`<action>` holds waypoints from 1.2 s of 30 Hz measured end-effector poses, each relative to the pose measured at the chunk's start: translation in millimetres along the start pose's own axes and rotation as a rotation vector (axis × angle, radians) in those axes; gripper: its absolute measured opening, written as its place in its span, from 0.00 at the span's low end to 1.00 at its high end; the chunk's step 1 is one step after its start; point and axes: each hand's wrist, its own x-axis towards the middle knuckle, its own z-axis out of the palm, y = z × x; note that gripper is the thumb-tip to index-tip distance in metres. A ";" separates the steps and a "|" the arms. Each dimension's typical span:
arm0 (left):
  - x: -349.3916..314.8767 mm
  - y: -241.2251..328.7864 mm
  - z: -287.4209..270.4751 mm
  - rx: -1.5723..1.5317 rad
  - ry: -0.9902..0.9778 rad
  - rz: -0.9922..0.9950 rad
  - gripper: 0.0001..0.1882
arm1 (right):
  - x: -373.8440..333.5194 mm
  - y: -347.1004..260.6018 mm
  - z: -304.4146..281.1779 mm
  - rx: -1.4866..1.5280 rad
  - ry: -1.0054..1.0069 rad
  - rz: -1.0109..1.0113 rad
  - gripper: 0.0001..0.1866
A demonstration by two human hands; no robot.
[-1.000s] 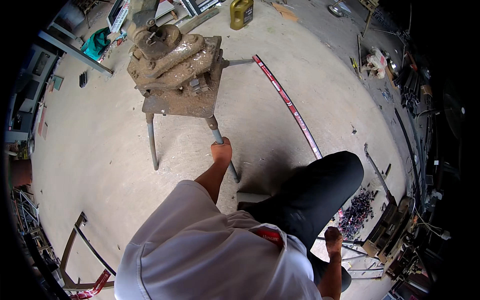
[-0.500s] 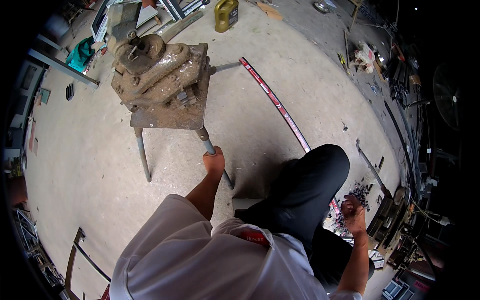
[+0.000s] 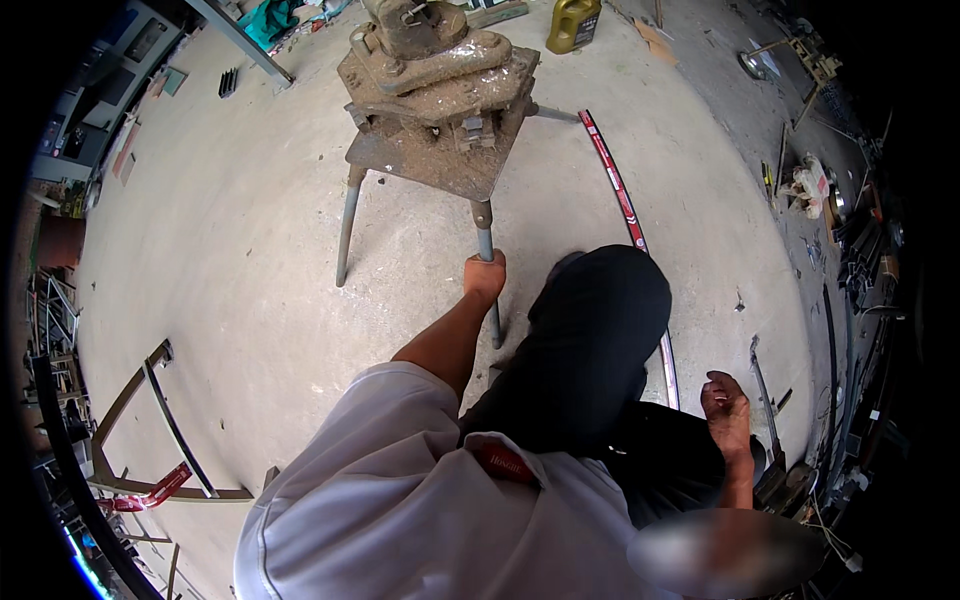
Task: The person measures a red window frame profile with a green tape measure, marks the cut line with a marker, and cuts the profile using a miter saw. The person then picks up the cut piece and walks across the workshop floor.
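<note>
My left hand (image 3: 485,275) is wrapped round one grey tubular leg (image 3: 484,240) of a low metal stand. On the stand sits a heavy, dirt-caked machine (image 3: 435,70) with a thick flat plate. My right hand (image 3: 727,410) hangs beside my bent right knee, fingers loosely curled and dark-stained, a gap between them and nothing visible in the grasp. A long narrow strip (image 3: 615,185) with red and white film lies on the floor from the stand past my knee, which hides its middle part. The strip's pale near end (image 3: 669,375) lies left of my right hand.
A gold-green jug (image 3: 573,25) stands beyond the machine. Dark angled frame bars (image 3: 125,400) are at the left, with red film on one. Tools and long bars (image 3: 835,340) line the right side. A metal post (image 3: 240,40) stands at far left.
The view has swung left, shifting the stand rightward and upward. My left hand keeps its hold on the leg. The pile of small black pieces near my right hand no longer shows.
</note>
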 end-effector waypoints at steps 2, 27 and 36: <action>-2.1 0.4 -1.7 -0.077 -0.016 0.019 0.24 | 23.2 0.9 23.0 0.005 -0.032 -0.011 0.13; 5.8 -116.0 -72.5 -0.008 0.164 -0.136 0.22 | 182.3 7.1 192.4 -0.104 -0.497 -0.064 0.14; 57.9 -97.1 -268.9 -0.078 0.382 -0.075 0.23 | 157.2 81.9 159.2 -0.272 -0.560 -0.106 0.14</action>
